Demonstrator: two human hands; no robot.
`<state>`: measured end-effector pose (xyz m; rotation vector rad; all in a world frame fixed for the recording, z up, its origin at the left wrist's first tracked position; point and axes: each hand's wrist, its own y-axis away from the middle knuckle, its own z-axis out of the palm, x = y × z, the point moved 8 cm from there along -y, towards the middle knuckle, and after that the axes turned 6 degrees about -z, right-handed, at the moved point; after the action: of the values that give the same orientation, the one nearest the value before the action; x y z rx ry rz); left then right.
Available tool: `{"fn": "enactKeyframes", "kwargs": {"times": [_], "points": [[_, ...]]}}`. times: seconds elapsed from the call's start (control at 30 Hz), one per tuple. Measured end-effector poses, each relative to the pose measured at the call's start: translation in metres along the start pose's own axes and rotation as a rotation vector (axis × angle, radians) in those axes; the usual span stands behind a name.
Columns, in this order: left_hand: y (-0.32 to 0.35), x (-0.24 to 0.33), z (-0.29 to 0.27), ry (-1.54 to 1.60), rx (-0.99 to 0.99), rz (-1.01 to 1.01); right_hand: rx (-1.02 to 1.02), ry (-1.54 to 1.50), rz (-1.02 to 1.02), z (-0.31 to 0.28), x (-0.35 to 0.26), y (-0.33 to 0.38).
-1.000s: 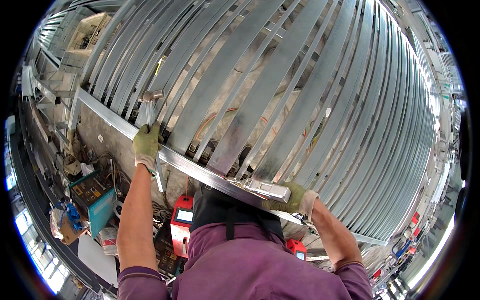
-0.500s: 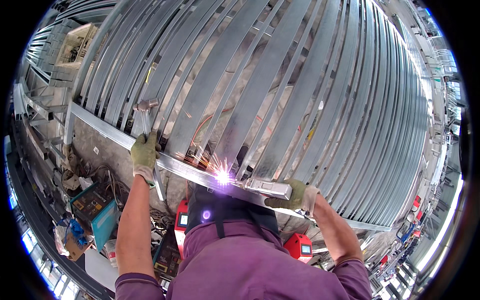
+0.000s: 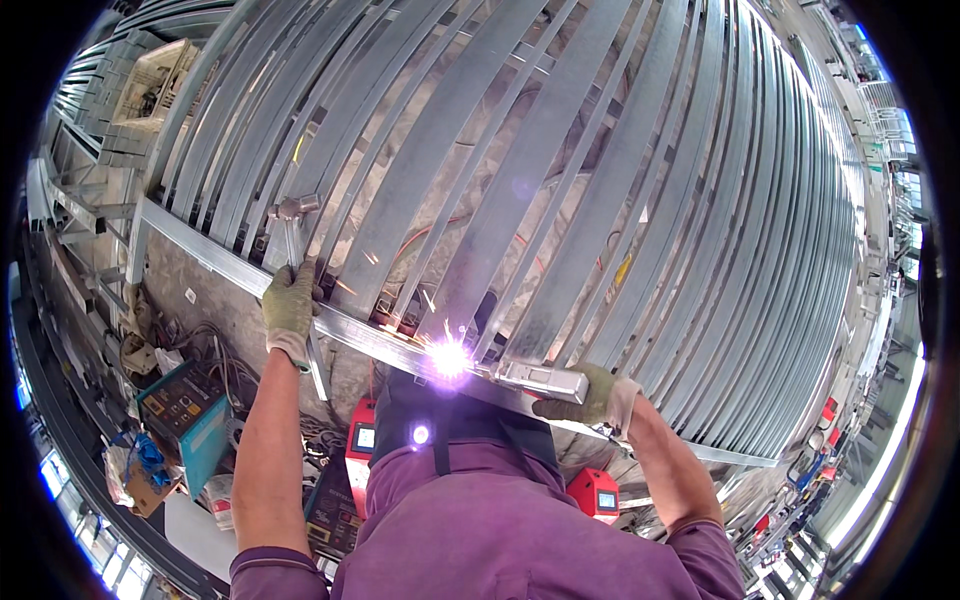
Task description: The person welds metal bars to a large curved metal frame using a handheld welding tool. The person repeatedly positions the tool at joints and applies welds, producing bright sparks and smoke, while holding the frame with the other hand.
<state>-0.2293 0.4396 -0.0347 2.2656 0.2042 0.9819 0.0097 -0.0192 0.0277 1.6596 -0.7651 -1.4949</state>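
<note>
My gloved left hand [image 3: 290, 310] is closed round the handle of a hammer [image 3: 294, 208] and rests against the front metal rail [image 3: 370, 342]. The hammer's head points away from me; its handle end shows below the rail. A boxy silver welding gun [image 3: 545, 381] lies along the rail, with my gloved right hand [image 3: 592, 396] closed at its right end. Left of the gun, a bright welding arc [image 3: 448, 358] glows at the rail and throws sparks. The glare hides the joint there. Long grey steel bars [image 3: 490, 215] run away from the rail, side by side with gaps between.
Two red machines with small screens [image 3: 360, 442] [image 3: 597, 494] stand below the rail, either side of my body. At lower left are a teal-sided machine [image 3: 185, 410] and tangled cables. A crate [image 3: 155, 85] sits at far left. Concrete floor shows through the gaps.
The arc's glare has grown larger and fewer sparks spread from it. The welding gun and my right hand sit very slightly further right in view. My left hand keeps its hold on the hammer.
</note>
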Motion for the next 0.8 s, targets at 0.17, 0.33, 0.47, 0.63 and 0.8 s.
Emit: {"fn": "enactKeyframes", "kwargs": {"times": [0.17, 0.33, 0.47, 0.63, 0.8], "points": [[-0.001, -0.007, 0.003, 0.061, -0.032, -0.01, 0.058, -0.004, 0.059, -0.001, -0.016, 0.016], [0.002, -0.004, 0.002, 0.119, -0.076, -0.012, 0.265, -0.256, -0.02, 0.02, -0.016, 0.048], [-0.003, -0.01, 0.001, 0.114, -0.148, -0.013, 0.344, -0.337, -0.076, 0.017, -0.081, 0.07], [0.01, 0.011, 0.008, 0.126, -0.237, 0.068, 0.326, -0.232, -0.191, 0.003, -0.157, 0.063], [0.007, 0.041, 0.047, 0.069, -0.515, 0.205, 0.22, -0.318, -0.038, -0.012, -0.143, 0.019]]}}
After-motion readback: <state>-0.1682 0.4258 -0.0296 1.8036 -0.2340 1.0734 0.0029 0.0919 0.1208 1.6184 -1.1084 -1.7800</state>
